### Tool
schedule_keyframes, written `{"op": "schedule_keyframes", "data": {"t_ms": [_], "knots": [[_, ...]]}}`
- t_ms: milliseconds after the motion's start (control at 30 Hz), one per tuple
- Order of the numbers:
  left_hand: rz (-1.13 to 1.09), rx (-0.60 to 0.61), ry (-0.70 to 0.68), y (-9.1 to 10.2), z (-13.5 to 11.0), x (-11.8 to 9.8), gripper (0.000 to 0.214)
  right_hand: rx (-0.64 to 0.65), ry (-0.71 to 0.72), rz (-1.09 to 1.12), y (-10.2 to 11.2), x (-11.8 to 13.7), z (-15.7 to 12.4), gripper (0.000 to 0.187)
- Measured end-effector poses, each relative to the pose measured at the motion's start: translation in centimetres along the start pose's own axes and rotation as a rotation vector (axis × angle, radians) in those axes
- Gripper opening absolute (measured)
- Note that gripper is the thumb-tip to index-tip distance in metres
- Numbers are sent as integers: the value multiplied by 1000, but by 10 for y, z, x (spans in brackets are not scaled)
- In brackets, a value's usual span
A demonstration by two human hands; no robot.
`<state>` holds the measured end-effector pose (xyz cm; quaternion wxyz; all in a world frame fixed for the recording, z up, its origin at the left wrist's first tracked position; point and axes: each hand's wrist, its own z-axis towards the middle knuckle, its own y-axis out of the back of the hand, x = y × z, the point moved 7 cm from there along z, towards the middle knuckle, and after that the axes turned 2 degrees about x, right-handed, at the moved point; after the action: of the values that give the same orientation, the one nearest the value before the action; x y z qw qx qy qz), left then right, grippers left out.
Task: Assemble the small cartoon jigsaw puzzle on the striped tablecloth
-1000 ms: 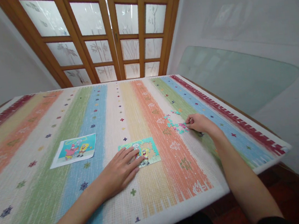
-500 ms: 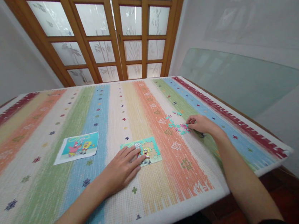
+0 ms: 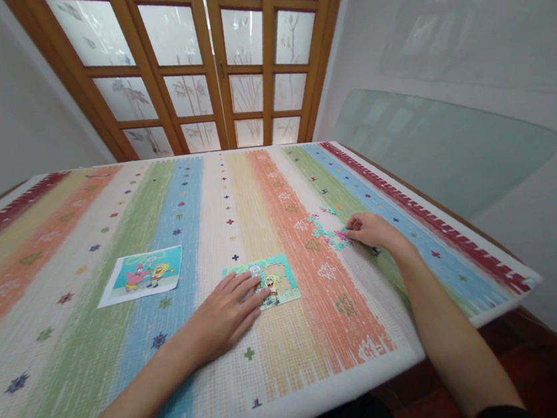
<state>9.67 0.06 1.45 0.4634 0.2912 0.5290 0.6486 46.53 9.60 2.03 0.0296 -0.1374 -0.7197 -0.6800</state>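
Turquoise shows beneath the left hand (image 3: pixel 224 312), which lies flat, fingers a little spread, resting on the left part of a puzzle (image 3: pixel 286 293) and gripping nothing. Its upper right part has a tan patch without pieces. From the puzzle, with the wearer at six o'clock, the right hand (image 3: pixel 354 226) is at two o'clock, thumb and fingers pinched together at the edge of scattered pieces (image 3: pixel 333 238); whether one is caught between the fingertips, I cannot tell. The pieces look like thin card: very light, fairly stiff, easily bent at the knobs, best pinched by opposite rims. The puzzle also seems thin and light; steadying it with a flat palm, or lifting by its outer border, should suit it. Between nine and ten o'clock lies a picture (image 3: pixel 150 274), probably limp paper. Beneath everything is a striped, cloth-covered surface (image 3: pixel 289 348); at twelve stand wooden doors (image 3: pixel 223 108).
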Motion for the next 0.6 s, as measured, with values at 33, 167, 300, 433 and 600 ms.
{"op": "schedule_keyframes", "data": {"t_ms": [33,167,300,433,600], "knots": [[-7,-2,2,0,0,0,40,6,-3,14,0,0,0,9],[-22,-5,8,1,0,1,40,31,-22,58,-2,-2,2,6],[-14,3,6,-1,0,1,40,44,-26,97,-3,-3,4,4],[-4,-2,3,-3,-1,1,41,50,-22,137,-5,-2,3,3],[-8,8,8,-3,-1,2,41,38,-28,149,-5,-3,4,9]]}}
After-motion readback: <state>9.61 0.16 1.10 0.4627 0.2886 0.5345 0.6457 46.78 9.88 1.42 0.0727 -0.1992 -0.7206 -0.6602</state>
